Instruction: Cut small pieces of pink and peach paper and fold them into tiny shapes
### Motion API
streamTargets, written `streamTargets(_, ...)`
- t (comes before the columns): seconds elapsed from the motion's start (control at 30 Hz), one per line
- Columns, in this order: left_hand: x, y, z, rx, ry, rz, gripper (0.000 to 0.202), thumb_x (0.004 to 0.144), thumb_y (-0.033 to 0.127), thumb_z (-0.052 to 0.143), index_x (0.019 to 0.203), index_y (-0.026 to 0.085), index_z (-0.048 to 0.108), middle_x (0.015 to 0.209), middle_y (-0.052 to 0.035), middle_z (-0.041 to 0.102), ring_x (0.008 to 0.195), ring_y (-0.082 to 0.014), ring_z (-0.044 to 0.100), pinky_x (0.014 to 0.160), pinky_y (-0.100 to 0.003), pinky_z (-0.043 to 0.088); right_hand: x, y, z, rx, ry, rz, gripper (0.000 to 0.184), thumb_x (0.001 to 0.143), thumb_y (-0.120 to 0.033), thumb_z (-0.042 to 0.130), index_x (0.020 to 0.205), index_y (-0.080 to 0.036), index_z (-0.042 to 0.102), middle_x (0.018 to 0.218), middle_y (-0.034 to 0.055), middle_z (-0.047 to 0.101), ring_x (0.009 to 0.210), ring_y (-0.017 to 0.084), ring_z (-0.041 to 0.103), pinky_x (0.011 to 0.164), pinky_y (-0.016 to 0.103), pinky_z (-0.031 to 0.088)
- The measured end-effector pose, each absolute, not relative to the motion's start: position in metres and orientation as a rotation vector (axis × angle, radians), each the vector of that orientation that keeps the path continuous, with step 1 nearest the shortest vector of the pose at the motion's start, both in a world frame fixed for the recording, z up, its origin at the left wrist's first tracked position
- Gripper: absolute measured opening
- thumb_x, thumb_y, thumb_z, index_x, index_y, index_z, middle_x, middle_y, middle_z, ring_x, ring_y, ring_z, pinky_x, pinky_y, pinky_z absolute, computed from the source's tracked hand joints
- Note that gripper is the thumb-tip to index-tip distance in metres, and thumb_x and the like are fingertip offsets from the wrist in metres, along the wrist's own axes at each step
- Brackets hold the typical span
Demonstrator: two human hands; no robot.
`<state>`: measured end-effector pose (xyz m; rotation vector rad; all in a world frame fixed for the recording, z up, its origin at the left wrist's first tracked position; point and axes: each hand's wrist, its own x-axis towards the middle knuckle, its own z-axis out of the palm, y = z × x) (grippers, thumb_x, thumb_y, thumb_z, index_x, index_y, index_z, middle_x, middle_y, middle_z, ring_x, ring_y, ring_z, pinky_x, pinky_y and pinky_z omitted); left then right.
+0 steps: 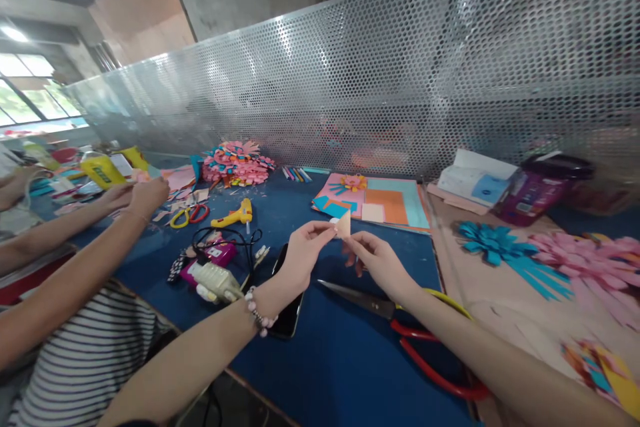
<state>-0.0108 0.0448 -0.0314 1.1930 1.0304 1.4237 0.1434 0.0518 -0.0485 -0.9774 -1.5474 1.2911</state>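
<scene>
Between my two hands a small piece of pale peach paper [344,224] is held up, folded to a point at the top. My left hand [306,250], with a beaded bracelet [257,313] on the wrist, pinches its left side. The fingers of my right hand [375,255] close on its lower right edge. Below my hands lies a pair of large scissors [367,300] with red and yellow handles, partly hidden under my right forearm. A black phone [290,313] lies beneath my left wrist.
Coloured paper sheets [405,203] lie ahead, with a heap of paper flowers [237,163] farther left. A yellow glue gun [234,215] and small scissors [190,215] are at left. A co-worker's arms [100,253] reach in there. Paper flowers [500,247] lie on cardboard at right.
</scene>
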Motion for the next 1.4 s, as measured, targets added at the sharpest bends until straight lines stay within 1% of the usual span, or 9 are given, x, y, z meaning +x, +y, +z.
streamTargets(0.23,-0.009,0.045,-0.034,1.199,1.114,1.387,0.022,0.069,0.029,0.068,0.084,0.015,0.066,0.083,-0.0045,0.066,0.077,-0.0122,0.057,0.073,-0.024,0.042,0.144,0.057,-0.057,-1.083,-1.53,1.187,0.031,0.08,-0.047,0.051,0.077,-0.016,0.055,0.061,-0.0015,0.057,0.043,0.008,0.048,0.04,0.02,0.041)
streamTargets(0.43,-0.008,0.044,-0.035,1.202,1.147,1.383,0.022,0.067,0.03,0.069,0.083,0.015,0.067,0.083,-0.0048,0.066,0.077,-0.0128,0.057,0.073,-0.025,0.042,0.145,0.058,-0.06,-1.119,-1.499,1.188,0.032,0.077,-0.048,0.054,0.073,-0.017,0.054,0.06,-0.0012,0.057,0.047,0.009,0.05,0.039,0.02,0.04)
streamTargets(0.57,-0.01,0.046,-0.036,1.15,1.139,1.377,0.025,0.065,0.031,0.07,0.084,0.015,0.067,0.083,-0.005,0.066,0.078,-0.0131,0.057,0.072,-0.025,0.041,0.146,0.053,-0.051,-1.085,-1.507,1.208,0.033,0.08,-0.049,0.049,0.078,-0.017,0.056,0.06,-0.0018,0.057,0.041,0.008,0.048,0.04,0.02,0.041)
streamTargets(0.67,-0.01,0.046,-0.035,1.134,1.123,1.373,0.026,0.065,0.032,0.07,0.084,0.015,0.067,0.084,-0.0055,0.067,0.077,-0.0131,0.058,0.071,-0.025,0.041,0.145,0.049,-0.044,-1.081,-1.483,1.244,0.034,0.082,-0.05,0.045,0.082,-0.018,0.057,0.064,-0.0013,0.059,0.043,0.007,0.05,0.042,0.02,0.042)
streamTargets(0.83,-0.009,0.045,-0.036,1.135,1.102,1.356,0.024,0.066,0.031,0.069,0.084,0.015,0.066,0.086,-0.006,0.066,0.078,-0.014,0.058,0.069,-0.025,0.041,0.144,0.049,-0.043,-1.066,-1.471,1.203,0.033,0.078,-0.048,0.053,0.09,-0.018,0.058,0.068,-0.0009,0.06,0.046,0.009,0.051,0.043,0.021,0.042)
streamTargets(1.0,-0.009,0.044,-0.037,1.17,1.126,1.213,0.022,0.068,0.029,0.066,0.084,0.015,0.063,0.09,-0.0086,0.066,0.085,-0.018,0.06,0.071,-0.027,0.042,0.147,0.055,-0.051,-1.043,-1.391,1.166,0.029,0.08,-0.045,0.052,0.092,-0.019,0.057,0.068,-0.002,0.056,0.047,0.009,0.048,0.042,0.021,0.041)
streamTargets(1.17,-0.005,0.04,-0.032,1.203,1.142,1.187,0.033,0.069,0.029,0.065,0.1,0.018,0.059,0.095,-0.0079,0.066,0.086,-0.0174,0.06,0.07,-0.027,0.042,0.148,0.054,-0.053,-1.025,-1.524,1.034,0.027,0.082,-0.042,0.049,0.094,-0.02,0.059,0.068,-0.0011,0.055,0.05,0.01,0.049,0.047,0.024,0.043)
streamTargets(1.23,-0.004,0.039,-0.03,1.246,1.143,1.2,0.035,0.071,0.032,0.064,0.103,0.018,0.058,0.091,-0.0071,0.066,0.082,-0.0163,0.06,0.068,-0.026,0.042,0.148,0.052,-0.051,-1.023,-1.593,0.997,0.026,0.084,-0.04,0.048,0.095,-0.02,0.06,0.069,-0.0004,0.055,0.052,0.011,0.05,0.048,0.024,0.044)
streamTargets(1.4,-0.005,0.04,-0.031,1.344,1.169,1.12,0.029,0.069,0.036,0.065,0.088,0.015,0.063,0.084,-0.0074,0.067,0.077,-0.0161,0.059,0.067,-0.026,0.041,0.148,0.048,-0.048,-1.028,-1.577,0.966,0.026,0.084,-0.04,0.047,0.098,-0.021,0.058,0.07,-0.0005,0.053,0.053,0.011,0.048,0.048,0.024,0.044)
